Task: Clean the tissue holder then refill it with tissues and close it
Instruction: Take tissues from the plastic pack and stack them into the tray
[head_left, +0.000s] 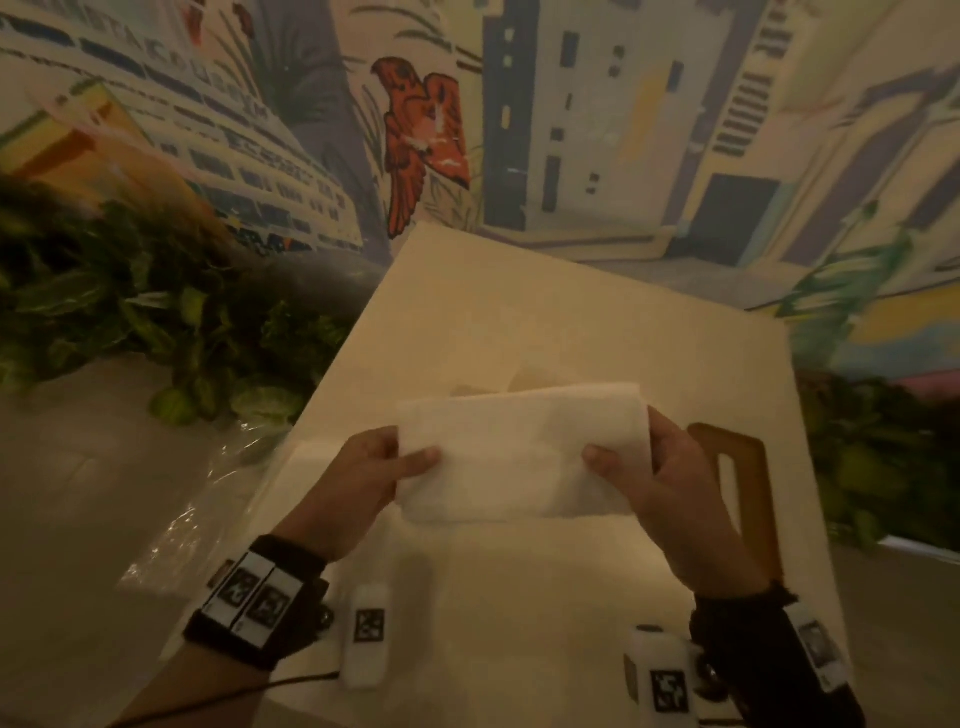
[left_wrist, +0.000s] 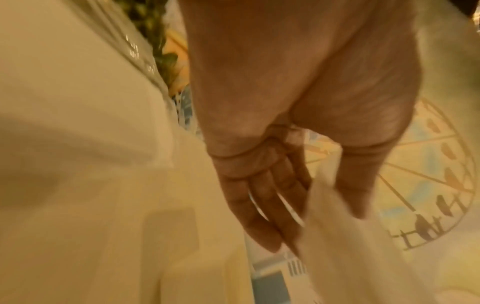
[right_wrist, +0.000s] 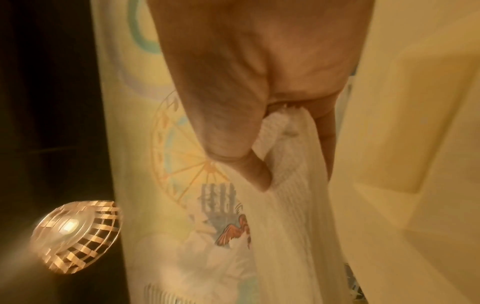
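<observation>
Stack of white tissues (head_left: 522, 457) held up over the pale table (head_left: 519, 312), pinched at both short ends. Left hand (head_left: 371, 475) gripped the left end, thumb on top, fingers under. Right hand (head_left: 660, 478) gripped the right end the same way. Tissue holder itself not clearly made out; brown wooden piece with a slot (head_left: 737, 478) lay just behind the right hand, probably its lid. Judged as refill step: cleaning seemingly over, stack not yet in. Next move called for lowering the stack flat into the holder without bending it, then fitting the lid. Clear plastic wrap (head_left: 197, 519) lay off the table's left edge. Leafy greenery (head_left: 130, 301) on the left, painted city mural with a red bird (head_left: 423, 135) on the wall behind. Warm dim light, wrist views blurred.
</observation>
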